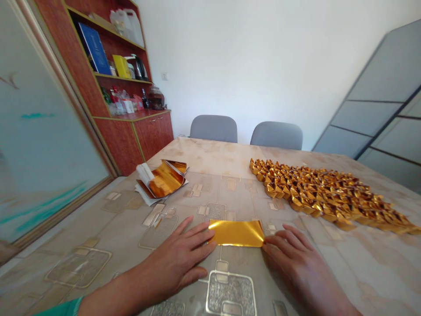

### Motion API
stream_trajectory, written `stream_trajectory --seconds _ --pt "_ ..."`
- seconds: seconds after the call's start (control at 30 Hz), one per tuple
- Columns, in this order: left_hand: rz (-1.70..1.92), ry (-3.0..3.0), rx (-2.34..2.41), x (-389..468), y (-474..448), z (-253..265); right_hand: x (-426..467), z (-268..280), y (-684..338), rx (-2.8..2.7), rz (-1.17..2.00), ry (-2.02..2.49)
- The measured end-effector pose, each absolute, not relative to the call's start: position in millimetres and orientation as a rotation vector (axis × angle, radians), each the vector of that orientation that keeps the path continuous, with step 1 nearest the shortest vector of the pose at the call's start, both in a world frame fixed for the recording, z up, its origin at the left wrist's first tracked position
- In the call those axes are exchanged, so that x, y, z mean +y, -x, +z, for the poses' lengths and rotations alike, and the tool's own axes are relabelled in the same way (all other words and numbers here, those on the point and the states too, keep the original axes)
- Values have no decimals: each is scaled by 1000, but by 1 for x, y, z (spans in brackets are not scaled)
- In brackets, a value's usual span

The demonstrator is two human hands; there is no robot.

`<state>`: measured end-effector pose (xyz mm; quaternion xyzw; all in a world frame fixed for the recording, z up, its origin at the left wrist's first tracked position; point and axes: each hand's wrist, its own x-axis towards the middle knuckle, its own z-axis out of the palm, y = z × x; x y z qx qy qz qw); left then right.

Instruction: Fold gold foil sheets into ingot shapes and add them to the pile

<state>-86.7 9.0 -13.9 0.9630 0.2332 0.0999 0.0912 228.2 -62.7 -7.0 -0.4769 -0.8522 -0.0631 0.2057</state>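
Note:
A gold foil paper strip (236, 233) lies flat on the patterned tablecloth in front of me, longer side to side than front to back. My left hand (184, 250) rests palm down with its fingers stretched out, the fingertips lying on the strip's left end. At the opposite end, my right hand (294, 259) has its fingers bent together at the lower right corner of the strip. Its thumb is mostly hidden behind the fingers.
Rows of folded gold foil ingots (329, 193) cover the table's right side. Left of centre sits a loose stack of gold foil sheets (166, 179) with white backing. Two grey chairs (213, 128) stand beyond the table, and a wooden cabinet (153, 134) is at the left wall.

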Motion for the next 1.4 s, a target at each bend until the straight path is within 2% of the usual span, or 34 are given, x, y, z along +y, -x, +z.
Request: stream_trajectory --seconds 0.2,0.33,0.67,0.93,1.1,1.17,1.3,1.4 --pt "348 -2877 737 13 65 3 -45 -11 -170 -2503 -3 1279" --pt "255 -2968 743 28 48 7 -27 -27 -156 -2547 -155 1312" --pt "235 -3232 793 24 33 -6 -31 -21 -175 -2498 -130 1286" --pt "223 -3187 897 20 36 -5 -50 -20 -235 -2398 -82 1462" --pt "271 -3089 988 15 36 -7 -52 -9 -227 -2323 -141 1463" --pt "270 -3050 1017 11 36 -6 -51 -3 -209 -2307 -71 1385" --pt "305 -2971 1016 1 38 -5 -48 0 -168 -2321 282 1379" --pt "363 -2891 1017 -2 39 -5 -44 -7 -151 -2340 303 1444"
